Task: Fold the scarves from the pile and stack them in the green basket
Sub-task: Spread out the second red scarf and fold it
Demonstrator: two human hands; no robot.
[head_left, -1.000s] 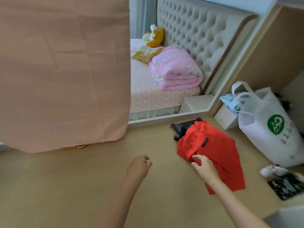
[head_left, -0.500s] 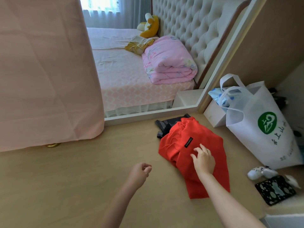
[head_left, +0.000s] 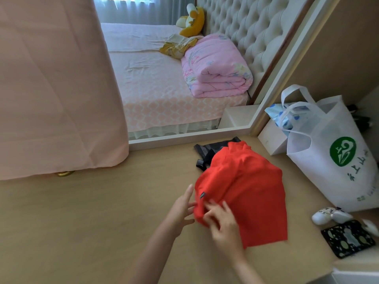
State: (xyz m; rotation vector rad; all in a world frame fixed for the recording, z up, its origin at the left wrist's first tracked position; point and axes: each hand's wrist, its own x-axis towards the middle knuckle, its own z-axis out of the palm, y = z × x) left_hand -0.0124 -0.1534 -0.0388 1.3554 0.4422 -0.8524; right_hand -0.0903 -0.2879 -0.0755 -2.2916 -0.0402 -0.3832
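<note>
A red scarf (head_left: 248,189) lies rumpled on the beige floor, partly covering a dark grey scarf (head_left: 207,152) behind it. My right hand (head_left: 222,221) rests on the red scarf's near left corner, fingers curled into the cloth. My left hand (head_left: 181,208) is at the scarf's left edge with fingers straight, their tips touching the fabric. No green basket is in view.
A pink cloth (head_left: 57,83) hangs at the left. A mirror (head_left: 176,74) behind reflects a bed. A white tote bag (head_left: 336,156) stands at the right, with a small white object (head_left: 330,216) and a black patterned pouch (head_left: 348,238) near it.
My right hand slid from the middle of the red scarf to its near left corner. My left hand opened from a loose fist and moved right to the scarf's edge.
</note>
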